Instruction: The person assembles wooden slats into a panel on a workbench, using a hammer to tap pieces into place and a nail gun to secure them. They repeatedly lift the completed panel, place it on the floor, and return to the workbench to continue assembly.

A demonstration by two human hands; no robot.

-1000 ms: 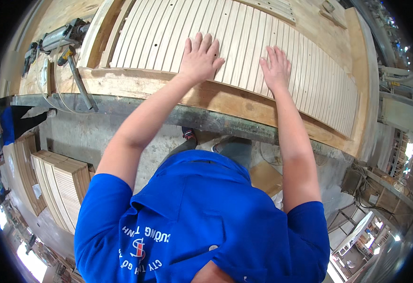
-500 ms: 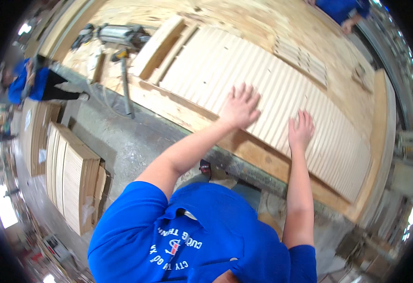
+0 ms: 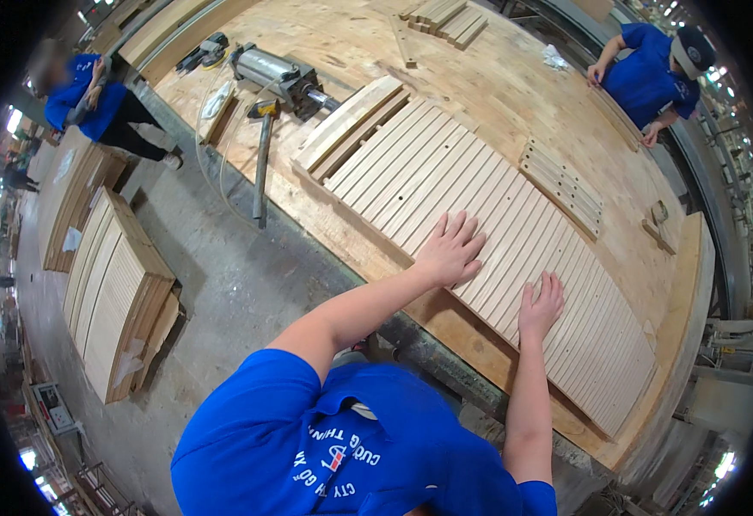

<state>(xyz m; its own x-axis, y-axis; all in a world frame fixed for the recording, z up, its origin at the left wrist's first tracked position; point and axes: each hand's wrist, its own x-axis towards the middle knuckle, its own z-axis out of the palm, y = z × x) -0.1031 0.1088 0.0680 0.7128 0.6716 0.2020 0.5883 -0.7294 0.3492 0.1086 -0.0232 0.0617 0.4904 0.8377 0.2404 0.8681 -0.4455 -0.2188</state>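
Note:
A long panel of pale wooden slats [image 3: 411, 163] lies on the plywood-topped workbench [image 3: 471, 69]. My left hand [image 3: 450, 250] rests flat on the panel near its front edge, fingers spread. To its right my right hand [image 3: 541, 306] also lies on the slats, its fingers stretched out. Neither hand grips anything. Against the panel's left end sit wooden blocks [image 3: 348, 123], with the rod of a metal cylinder [image 3: 272, 72] pointing at them. A wooden rail [image 3: 682, 292] runs along the right end of the bench.
A hammer [image 3: 264, 163] hangs partly over the bench's front edge. Beyond the panel lies a drilled wooden piece [image 3: 561, 187]. One co-worker [image 3: 647, 82] handles a wooden strip at the far right; another person [image 3: 93, 103] stands at left. Stacked slatted panels [image 3: 114, 297] stand on the floor.
The view has shifted, so the panel appears lower and more of the far bench and the co-worker shows. Both my hands stay on the slats in nearly the same places.

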